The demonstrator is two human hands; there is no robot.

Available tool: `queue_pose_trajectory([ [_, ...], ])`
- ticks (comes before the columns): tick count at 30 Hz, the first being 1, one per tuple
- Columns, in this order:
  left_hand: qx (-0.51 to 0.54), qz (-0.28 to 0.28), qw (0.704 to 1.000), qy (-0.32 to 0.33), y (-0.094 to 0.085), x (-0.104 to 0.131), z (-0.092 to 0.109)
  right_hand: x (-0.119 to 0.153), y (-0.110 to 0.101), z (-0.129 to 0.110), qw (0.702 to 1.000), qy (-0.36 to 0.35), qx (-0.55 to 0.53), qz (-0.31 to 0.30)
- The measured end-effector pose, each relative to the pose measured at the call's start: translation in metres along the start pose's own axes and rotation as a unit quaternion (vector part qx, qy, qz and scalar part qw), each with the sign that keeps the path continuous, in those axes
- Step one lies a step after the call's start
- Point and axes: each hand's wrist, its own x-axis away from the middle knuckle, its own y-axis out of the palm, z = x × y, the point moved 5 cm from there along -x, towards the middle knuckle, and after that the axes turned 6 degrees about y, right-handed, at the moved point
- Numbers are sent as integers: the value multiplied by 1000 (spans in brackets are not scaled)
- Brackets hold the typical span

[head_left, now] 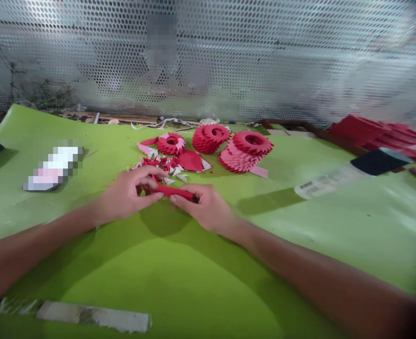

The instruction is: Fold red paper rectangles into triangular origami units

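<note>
A narrow red folded paper strip [176,191] is held level between my two hands, above the green table surface. My left hand [132,190] pinches its left end between thumb and fingers. The right end is gripped by my right hand [206,205], thumb along the near side. Just beyond my fingers lies a pile of small red and white folded paper pieces [162,165]. A flat red paper piece [191,160] rests beside the pile. Behind stand a small red and pink paper ring [171,143], a red ring stack [211,138] and a taller pink and red stack [245,151].
A blurred-out flat object [54,167] lies at the left. On the right stands a clear bottle-like container [330,183] with a dark end. Red paper sheets [373,136] are piled at the back right. A taped strip [95,316] lies at the front left, and a perforated metal panel [208,61] rises behind.
</note>
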Motion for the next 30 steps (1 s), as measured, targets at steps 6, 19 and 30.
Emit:
queue_pose_trajectory([
  [6, 6, 54, 998, -20, -15, -2, -6, 0, -8, -1, 998, -13, 5, 61],
  [19, 102, -63, 991, -59, 14, 1, -11, 2, -5, -8, 997, -59, 3, 50],
  [30, 176, 20, 982, -65, -3, -2, -17, -4, -16, -5, 992, -76, -33, 99],
])
